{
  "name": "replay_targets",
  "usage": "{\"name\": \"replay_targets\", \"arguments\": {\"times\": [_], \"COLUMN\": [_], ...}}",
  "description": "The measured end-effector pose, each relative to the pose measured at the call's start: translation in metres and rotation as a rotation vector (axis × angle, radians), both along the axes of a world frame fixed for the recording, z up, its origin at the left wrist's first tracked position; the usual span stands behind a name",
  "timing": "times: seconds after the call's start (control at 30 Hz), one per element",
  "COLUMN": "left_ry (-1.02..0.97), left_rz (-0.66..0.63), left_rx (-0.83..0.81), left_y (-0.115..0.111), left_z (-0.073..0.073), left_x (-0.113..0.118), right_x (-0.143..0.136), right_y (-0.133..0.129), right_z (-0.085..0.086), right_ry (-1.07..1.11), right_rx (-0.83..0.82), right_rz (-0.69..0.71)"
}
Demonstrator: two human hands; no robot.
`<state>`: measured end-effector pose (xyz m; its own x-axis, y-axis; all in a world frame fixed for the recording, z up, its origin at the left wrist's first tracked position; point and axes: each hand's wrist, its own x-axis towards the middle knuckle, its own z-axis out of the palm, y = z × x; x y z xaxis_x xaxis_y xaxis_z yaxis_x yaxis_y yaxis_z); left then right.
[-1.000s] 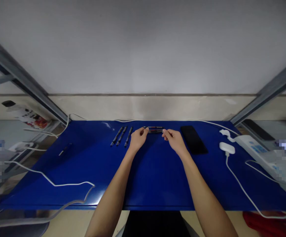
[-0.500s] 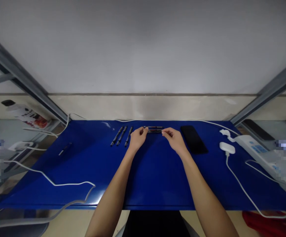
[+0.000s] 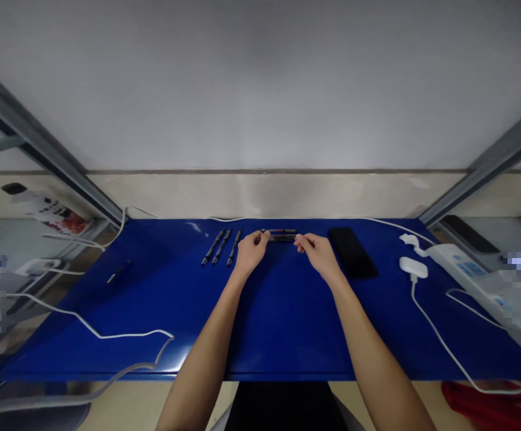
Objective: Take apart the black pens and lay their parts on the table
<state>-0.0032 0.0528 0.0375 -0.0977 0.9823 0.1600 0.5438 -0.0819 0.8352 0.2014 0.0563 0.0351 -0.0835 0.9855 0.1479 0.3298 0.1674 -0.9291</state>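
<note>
Near the back of the blue table, my left hand (image 3: 252,250) pinches the left end of a dark pen (image 3: 282,238) that lies crosswise. My right hand (image 3: 317,248) is at the pen's right end, fingertips pressed together; whether they grip it is too small to tell. Just behind is another crosswise pen (image 3: 284,231). Left of my left hand lie a dark pen (image 3: 234,248), a second pen (image 3: 221,246) and a third pen (image 3: 212,247), side by side and slanting. A separate pen (image 3: 119,271) rests farther left.
A black phone (image 3: 353,252) lies right of my right hand. Farther right are a white case (image 3: 414,267) on a cable and a white power strip (image 3: 462,263). White cable (image 3: 126,335) crosses the table's left part. A bottle (image 3: 49,209) stands beyond the left edge.
My right hand's fingers have shifted slightly at the pen's right end, with the lower fingers a little more visible. My left hand and the pens look unmoved.
</note>
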Motion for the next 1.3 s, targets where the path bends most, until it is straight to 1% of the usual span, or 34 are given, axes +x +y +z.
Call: {"name": "replay_targets", "arguments": {"times": [0.07, 0.17, 0.27, 0.33, 0.43, 0.5, 0.6, 0.67, 0.73, 0.8, 0.87, 0.97, 1.0, 1.07, 1.17, 1.23, 1.3], "left_ry": [0.004, 0.015, 0.075, 0.188, 0.405, 0.478, 0.498, 0.494, 0.481, 0.466, 0.452, 0.440, 0.438, 0.431, 0.423, 0.427, 0.432], "left_rz": [0.000, -0.003, -0.011, -0.037, -0.104, -0.173, -0.262, -0.277, -0.267, -0.253, -0.242, -0.234, -0.231, -0.225, -0.218, -0.219, -0.217], "left_rx": [-0.011, -0.005, -0.003, 0.011, 0.077, 0.099, 0.074, 0.050, 0.037, 0.040, 0.045, 0.039, 0.035, 0.033, 0.034, 0.034, 0.031], "left_y": [0.000, 0.000, -0.001, -0.002, -0.008, -0.011, -0.014, -0.014, -0.013, -0.012, -0.011, -0.010, -0.010, -0.010, -0.010, -0.010, -0.010], "left_z": [0.000, 0.001, 0.001, 0.002, 0.002, 0.001, 0.000, -0.001, 0.000, 0.001, 0.001, 0.002, 0.002, 0.002, 0.002, 0.002, 0.002], "left_x": [0.000, 0.000, 0.000, 0.001, 0.006, 0.012, 0.018, 0.019, 0.018, 0.017, 0.016, 0.015, 0.014, 0.014, 0.013, 0.013, 0.013], "right_x": [-0.001, -0.001, 0.000, 0.000, -0.003, -0.009, -0.019, -0.022, -0.020, -0.016, -0.010, -0.006, -0.006, -0.006, -0.004, 0.001, 0.008], "right_y": [0.000, 0.000, -0.001, -0.001, -0.002, -0.004, -0.006, -0.007, -0.006, -0.005, -0.004, -0.005, -0.006, -0.008, -0.010, -0.008, -0.005], "right_z": [0.000, 0.000, 0.003, 0.005, 0.004, 0.002, -0.003, -0.004, -0.003, -0.002, -0.002, -0.005, -0.007, -0.011, -0.014, -0.015, -0.014], "right_ry": [-0.025, 0.013, 0.037, 0.016, -0.004, -0.033, -0.097, -0.115, -0.106, -0.108, -0.197, -0.512, -0.622, -0.792, -0.924, -0.942, -0.912], "right_rx": [-0.011, 0.023, 0.038, 0.017, -0.003, 0.008, 0.033, 0.039, 0.041, 0.057, 0.114, 0.232, 0.246, 0.210, 0.111, 0.083, 0.096], "right_rz": [-0.005, -0.012, -0.018, -0.023, -0.034, -0.003, 0.078, 0.106, 0.105, 0.061, -0.045, -0.237, -0.292, -0.367, -0.404, -0.386, -0.362]}}
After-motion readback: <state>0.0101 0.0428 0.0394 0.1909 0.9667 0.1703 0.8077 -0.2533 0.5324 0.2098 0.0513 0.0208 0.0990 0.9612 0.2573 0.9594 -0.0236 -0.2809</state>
